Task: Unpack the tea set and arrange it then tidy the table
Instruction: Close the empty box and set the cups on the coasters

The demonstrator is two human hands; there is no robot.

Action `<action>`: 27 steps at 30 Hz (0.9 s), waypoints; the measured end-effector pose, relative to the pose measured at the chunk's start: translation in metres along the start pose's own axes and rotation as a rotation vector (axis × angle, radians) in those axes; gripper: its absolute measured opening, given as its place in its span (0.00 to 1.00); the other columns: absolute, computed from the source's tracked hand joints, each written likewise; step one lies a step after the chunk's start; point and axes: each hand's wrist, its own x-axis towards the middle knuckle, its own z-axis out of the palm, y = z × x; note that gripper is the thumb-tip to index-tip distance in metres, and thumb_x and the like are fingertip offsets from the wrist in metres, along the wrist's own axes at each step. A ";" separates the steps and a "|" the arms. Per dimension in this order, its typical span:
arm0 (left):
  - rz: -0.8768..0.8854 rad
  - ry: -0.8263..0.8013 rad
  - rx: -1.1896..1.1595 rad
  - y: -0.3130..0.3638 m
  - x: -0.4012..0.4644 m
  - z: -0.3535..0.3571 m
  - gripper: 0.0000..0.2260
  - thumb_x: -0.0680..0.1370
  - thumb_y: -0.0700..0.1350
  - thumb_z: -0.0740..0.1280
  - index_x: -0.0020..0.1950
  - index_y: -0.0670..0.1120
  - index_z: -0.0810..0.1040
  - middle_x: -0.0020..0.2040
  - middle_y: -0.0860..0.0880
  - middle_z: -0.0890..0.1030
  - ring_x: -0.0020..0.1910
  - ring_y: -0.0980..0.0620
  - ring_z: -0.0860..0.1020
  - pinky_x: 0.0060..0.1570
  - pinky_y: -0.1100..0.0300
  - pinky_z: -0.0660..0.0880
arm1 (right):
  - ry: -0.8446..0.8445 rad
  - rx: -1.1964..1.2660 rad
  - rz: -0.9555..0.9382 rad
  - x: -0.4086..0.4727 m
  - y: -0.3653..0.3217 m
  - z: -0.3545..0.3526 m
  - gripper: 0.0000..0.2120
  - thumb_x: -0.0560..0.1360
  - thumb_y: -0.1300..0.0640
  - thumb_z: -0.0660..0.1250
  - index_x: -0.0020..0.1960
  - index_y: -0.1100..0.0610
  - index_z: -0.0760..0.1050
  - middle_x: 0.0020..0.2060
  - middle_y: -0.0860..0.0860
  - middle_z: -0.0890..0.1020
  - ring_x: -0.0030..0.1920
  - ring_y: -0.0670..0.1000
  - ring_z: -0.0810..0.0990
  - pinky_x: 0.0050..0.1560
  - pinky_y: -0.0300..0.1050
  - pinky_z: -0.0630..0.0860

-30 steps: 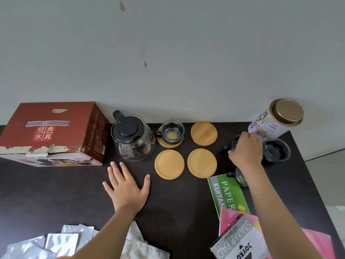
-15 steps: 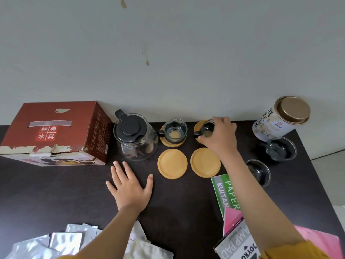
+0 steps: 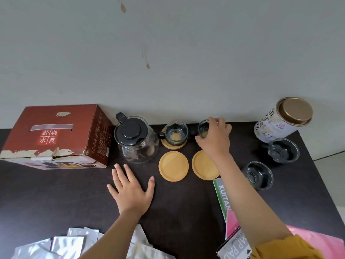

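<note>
Two glass cups stand at the table's back edge by the wall: one (image 3: 176, 133) on a wooden coaster (image 3: 173, 145), the other (image 3: 203, 128) pinched at its rim by the right hand (image 3: 214, 139). Two bare coasters (image 3: 173, 166) lie just in front. The left hand (image 3: 131, 190) rests flat, fingers spread, on open dark table (image 3: 56, 193) near the glass teapot (image 3: 136, 140). Two more cups (image 3: 258, 175) wait near the right edge.

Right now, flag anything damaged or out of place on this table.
The red box has torn, peeling edges along its front. Two glass cups sit off the coasters at the right. Brown drip stains mark the wall.
</note>
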 end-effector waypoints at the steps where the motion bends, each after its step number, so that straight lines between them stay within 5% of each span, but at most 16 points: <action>1: -0.001 -0.002 0.003 0.000 0.000 0.000 0.44 0.71 0.70 0.47 0.77 0.40 0.52 0.78 0.40 0.49 0.76 0.41 0.46 0.69 0.35 0.52 | 0.019 0.008 0.020 0.000 0.001 0.000 0.35 0.71 0.51 0.73 0.72 0.57 0.63 0.66 0.54 0.66 0.64 0.58 0.61 0.42 0.45 0.70; 10: 0.002 0.000 0.012 0.001 0.001 -0.001 0.44 0.71 0.70 0.47 0.77 0.40 0.52 0.78 0.39 0.50 0.76 0.41 0.47 0.69 0.35 0.52 | 0.028 0.081 0.033 -0.002 0.010 0.001 0.37 0.72 0.51 0.73 0.75 0.55 0.59 0.71 0.54 0.62 0.68 0.60 0.62 0.54 0.57 0.78; 14: 0.004 0.002 0.012 0.001 0.001 -0.001 0.44 0.71 0.70 0.47 0.76 0.40 0.53 0.77 0.39 0.50 0.76 0.40 0.48 0.69 0.35 0.53 | 0.024 0.109 0.058 -0.011 0.016 -0.002 0.46 0.70 0.46 0.74 0.78 0.54 0.51 0.77 0.58 0.53 0.75 0.63 0.54 0.67 0.62 0.68; 20: 0.005 -0.001 0.017 0.001 0.001 0.001 0.44 0.71 0.69 0.48 0.76 0.39 0.53 0.77 0.39 0.51 0.76 0.40 0.48 0.68 0.34 0.54 | 0.182 0.022 0.163 -0.056 0.041 -0.030 0.40 0.71 0.47 0.73 0.76 0.58 0.58 0.75 0.64 0.57 0.75 0.65 0.53 0.71 0.67 0.57; 27: 0.005 0.004 0.017 0.002 0.001 0.001 0.44 0.71 0.70 0.47 0.76 0.39 0.53 0.77 0.38 0.51 0.76 0.40 0.49 0.68 0.34 0.53 | 0.035 -0.096 0.477 -0.102 0.085 -0.037 0.42 0.72 0.43 0.71 0.77 0.56 0.54 0.76 0.62 0.52 0.76 0.65 0.48 0.71 0.69 0.43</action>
